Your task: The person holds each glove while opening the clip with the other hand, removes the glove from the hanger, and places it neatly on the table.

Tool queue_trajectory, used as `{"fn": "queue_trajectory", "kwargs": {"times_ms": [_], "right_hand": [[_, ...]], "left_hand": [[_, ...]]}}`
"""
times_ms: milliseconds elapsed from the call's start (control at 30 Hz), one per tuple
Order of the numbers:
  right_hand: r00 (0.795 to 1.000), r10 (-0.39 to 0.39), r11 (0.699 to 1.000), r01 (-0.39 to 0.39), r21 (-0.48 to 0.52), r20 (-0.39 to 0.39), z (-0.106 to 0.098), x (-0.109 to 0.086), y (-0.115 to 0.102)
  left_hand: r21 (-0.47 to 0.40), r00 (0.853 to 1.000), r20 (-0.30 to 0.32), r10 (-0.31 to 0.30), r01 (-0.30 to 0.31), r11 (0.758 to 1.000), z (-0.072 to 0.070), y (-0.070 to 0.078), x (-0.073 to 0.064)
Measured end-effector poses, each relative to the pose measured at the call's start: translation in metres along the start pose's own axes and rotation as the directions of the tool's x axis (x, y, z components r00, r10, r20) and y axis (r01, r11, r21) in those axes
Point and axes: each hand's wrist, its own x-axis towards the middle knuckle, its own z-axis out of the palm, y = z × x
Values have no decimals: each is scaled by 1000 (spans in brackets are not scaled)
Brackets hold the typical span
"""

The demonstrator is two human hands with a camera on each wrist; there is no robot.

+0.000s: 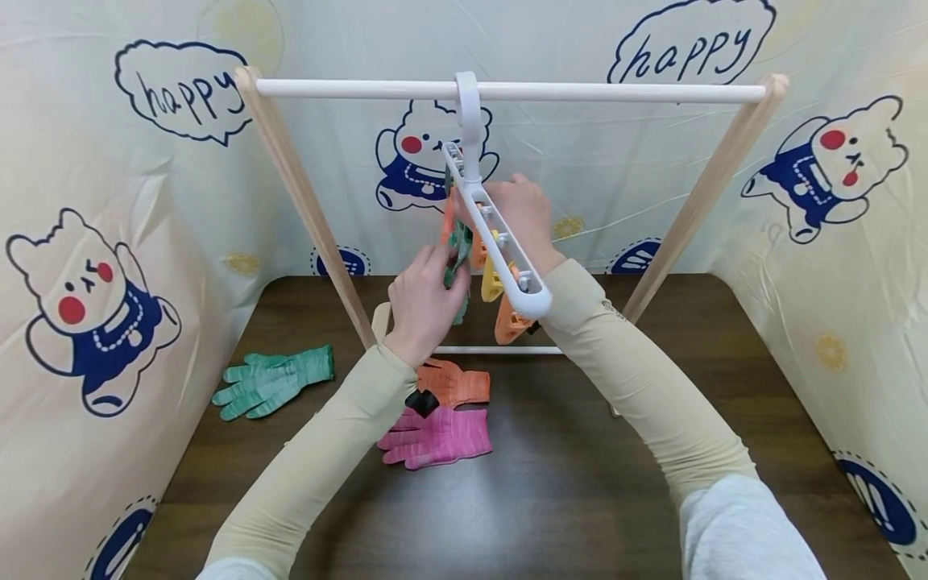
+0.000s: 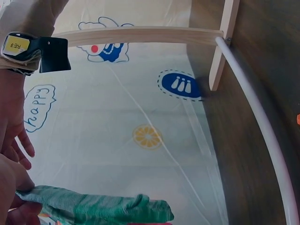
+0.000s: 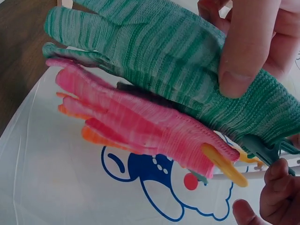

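Observation:
A white hanger point(image 1: 500, 242) with a row of clips hangs on the white rail point(image 1: 580, 92). My left hand point(image 1: 428, 298) pinches a striped green glove point(image 3: 154, 56) near its cuff, thumb flat on the knit. Behind the hanger is my right hand point(image 1: 518, 211), partly hidden in the head view. In the right wrist view its fingers point(image 3: 275, 187) pinch a green clip point(image 3: 265, 152) at the glove's cuff. A pink glove point(image 3: 140, 117) hangs beside the green one, its cuff in a yellow clip point(image 3: 224, 165). Orange fingertips of another glove point(image 3: 96, 136) show behind it.
On the dark table point(image 1: 565, 483) lie a green glove point(image 1: 271, 383), an orange glove point(image 1: 460, 383) and a pink glove point(image 1: 442, 439). Wooden legs point(image 1: 312, 209) hold the rail on both sides. A lower white bar point(image 1: 500, 350) crosses near the table. Printed cloth point(image 1: 783, 306) surrounds it.

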Motion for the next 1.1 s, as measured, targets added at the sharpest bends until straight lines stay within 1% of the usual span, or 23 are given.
{"fn": "queue_trajectory", "kwargs": {"times_ms": [100, 167, 333, 467, 600, 867, 1100], "right_hand": [[1000, -21, 1000, 21, -8, -2, 0, 0, 1], [1000, -28, 999, 28, 14, -3, -1, 0, 2], [996, -66, 997, 68, 34, -56, 0, -2, 6], [993, -88, 995, 91, 35, -85, 1, -3, 8], [993, -87, 994, 91, 56, -76, 2, -3, 8], [994, -83, 995, 86, 48, -67, 0, -4, 5], [995, -74, 995, 77, 56, -70, 2, -5, 5]], "left_hand": [[-1, 1000, -5, -10, 10, 1000, 0, 0, 0], [1, 1000, -8, -15, 15, 1000, -1, 0, 0], [22, 1000, 3, -29, 29, 999, -2, 0, -1], [22, 996, 57, -72, 71, 997, -4, -1, -2], [21, 990, 96, -104, 102, 995, -6, -2, -3], [40, 994, 67, -91, 88, 995, -6, -3, -5], [58, 992, 79, -101, 97, 994, -6, -7, -7]]}}
